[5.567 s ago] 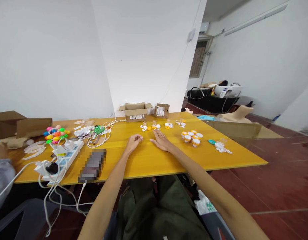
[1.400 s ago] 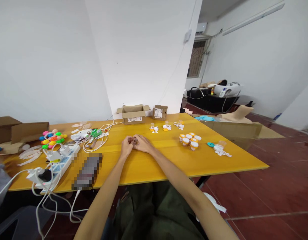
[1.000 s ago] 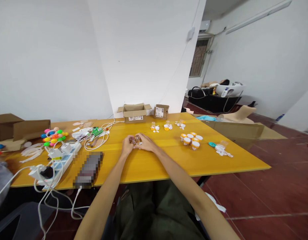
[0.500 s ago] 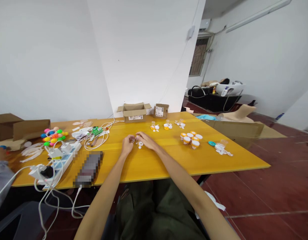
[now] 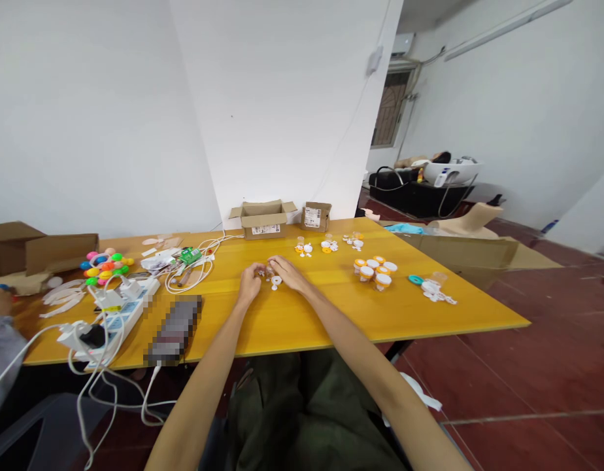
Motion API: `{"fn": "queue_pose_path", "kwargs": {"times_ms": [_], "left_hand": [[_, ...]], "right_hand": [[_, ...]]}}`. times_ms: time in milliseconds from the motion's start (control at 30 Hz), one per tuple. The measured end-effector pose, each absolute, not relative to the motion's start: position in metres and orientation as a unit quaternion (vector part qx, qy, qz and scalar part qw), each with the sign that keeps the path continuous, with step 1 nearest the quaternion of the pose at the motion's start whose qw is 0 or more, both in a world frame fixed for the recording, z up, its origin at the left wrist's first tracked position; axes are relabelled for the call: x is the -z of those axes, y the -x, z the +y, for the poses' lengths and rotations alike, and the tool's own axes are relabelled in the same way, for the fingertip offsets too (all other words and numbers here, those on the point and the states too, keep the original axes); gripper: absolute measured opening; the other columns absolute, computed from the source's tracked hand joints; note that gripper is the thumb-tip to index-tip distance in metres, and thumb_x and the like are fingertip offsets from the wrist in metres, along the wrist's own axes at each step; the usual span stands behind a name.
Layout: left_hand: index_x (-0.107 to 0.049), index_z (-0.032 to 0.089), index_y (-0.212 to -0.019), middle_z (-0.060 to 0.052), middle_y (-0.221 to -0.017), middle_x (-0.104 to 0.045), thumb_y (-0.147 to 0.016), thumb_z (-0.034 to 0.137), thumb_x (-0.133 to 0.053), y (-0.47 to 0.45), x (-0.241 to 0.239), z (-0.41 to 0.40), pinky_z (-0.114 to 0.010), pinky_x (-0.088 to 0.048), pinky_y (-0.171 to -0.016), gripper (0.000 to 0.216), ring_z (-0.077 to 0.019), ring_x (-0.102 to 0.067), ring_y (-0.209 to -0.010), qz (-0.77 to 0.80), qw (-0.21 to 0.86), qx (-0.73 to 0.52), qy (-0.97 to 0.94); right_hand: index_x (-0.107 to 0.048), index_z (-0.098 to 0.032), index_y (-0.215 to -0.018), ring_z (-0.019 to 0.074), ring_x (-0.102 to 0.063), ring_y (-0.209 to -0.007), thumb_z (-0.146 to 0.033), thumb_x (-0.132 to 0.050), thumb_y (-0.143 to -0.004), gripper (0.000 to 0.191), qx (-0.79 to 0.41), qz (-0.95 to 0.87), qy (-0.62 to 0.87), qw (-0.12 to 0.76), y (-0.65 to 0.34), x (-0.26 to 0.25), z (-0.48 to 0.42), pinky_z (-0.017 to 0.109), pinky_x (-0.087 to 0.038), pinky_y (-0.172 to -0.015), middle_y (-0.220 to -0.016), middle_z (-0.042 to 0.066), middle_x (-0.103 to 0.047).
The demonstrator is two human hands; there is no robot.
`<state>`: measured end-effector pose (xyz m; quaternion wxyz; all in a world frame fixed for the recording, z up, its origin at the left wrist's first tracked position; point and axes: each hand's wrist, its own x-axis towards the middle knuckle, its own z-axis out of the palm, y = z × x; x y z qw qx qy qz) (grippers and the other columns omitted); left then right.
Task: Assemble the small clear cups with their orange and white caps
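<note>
My left hand (image 5: pixel 250 282) and my right hand (image 5: pixel 287 273) are close together over the middle of the yellow table (image 5: pixel 292 327). The left fingers are curled and closed on something too small to make out. The right fingers are bent and closed too, beside a small clear piece (image 5: pixel 269 270) that they partly cover. Whether that piece is gripped by the right hand or only touched is hidden. Just below the right fingers lie small white plastic parts (image 5: pixel 276 281), one of them round.
Several orange-and-white lidded cups (image 5: pixel 382 281) stand to the right, near white parts with a teal ring (image 5: pixel 415 280). Small part piles (image 5: pixel 308 248) and open cardboard boxes (image 5: pixel 264 229) lie behind. Left are a power strip (image 5: pixel 135 314), a phone (image 5: pixel 177 330) and a co-worker's sleeve (image 5: pixel 5 353).
My hands stay almost in place, with only slight finger movement. At the far left, the co-worker's arm has shifted a little.
</note>
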<state>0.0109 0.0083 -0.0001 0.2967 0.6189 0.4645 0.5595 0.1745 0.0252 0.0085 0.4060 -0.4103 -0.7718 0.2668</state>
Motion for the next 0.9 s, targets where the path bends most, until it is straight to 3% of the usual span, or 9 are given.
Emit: {"fn": "queue_pose_path", "kwargs": {"times_ms": [267, 500, 700, 900], "left_hand": [[-0.072, 0.022, -0.081, -0.002, -0.084, -0.075, -0.066, 0.006, -0.059, -0.018, -0.002, 0.007, -0.037, -0.053, -0.091, 0.025, -0.0207, -0.068, -0.088, 0.519, 0.235, -0.492, -0.658], [-0.072, 0.023, -0.080, -0.003, -0.090, -0.073, -0.071, 0.018, -0.073, -0.019, -0.004, 0.005, -0.037, -0.049, -0.093, 0.011, -0.0211, -0.065, -0.093, 0.534, 0.139, -0.461, -0.695], [-0.073, 0.024, -0.080, -0.004, -0.094, -0.072, -0.075, 0.023, -0.073, -0.019, -0.006, 0.004, -0.038, -0.047, -0.095, 0.005, -0.0211, -0.063, -0.096, 0.536, 0.127, -0.436, -0.711], [-0.075, 0.025, -0.082, -0.005, -0.098, -0.072, -0.076, 0.024, -0.073, -0.016, 0.000, 0.010, -0.039, -0.046, -0.098, 0.006, -0.0222, -0.063, -0.101, 0.543, 0.109, -0.425, -0.716]], "right_hand": [[-0.066, -0.025, -0.099, 0.0191, -0.063, -0.109, -0.037, -0.049, -0.094, 0.022, -0.406, -0.684, 0.352, 0.494, -0.176, -0.008, 0.031, 0.033, -0.045, -0.100, -0.107, 0.002, -0.071], [-0.067, -0.025, -0.096, 0.0189, -0.063, -0.107, -0.034, -0.051, -0.091, 0.019, -0.403, -0.676, 0.348, 0.509, -0.177, -0.007, 0.038, 0.034, -0.046, -0.098, -0.106, 0.001, -0.071], [-0.068, -0.022, -0.089, 0.0192, -0.063, -0.095, -0.027, -0.067, -0.077, 0.013, -0.300, -0.755, 0.365, 0.455, -0.201, -0.005, 0.039, 0.034, -0.050, -0.089, -0.096, 0.002, -0.069], [-0.069, -0.019, -0.087, 0.0160, -0.060, -0.073, -0.027, -0.071, -0.074, 0.016, -0.329, -0.785, 0.369, 0.373, -0.220, -0.001, 0.033, 0.029, -0.050, -0.070, -0.080, 0.000, -0.067]]}}
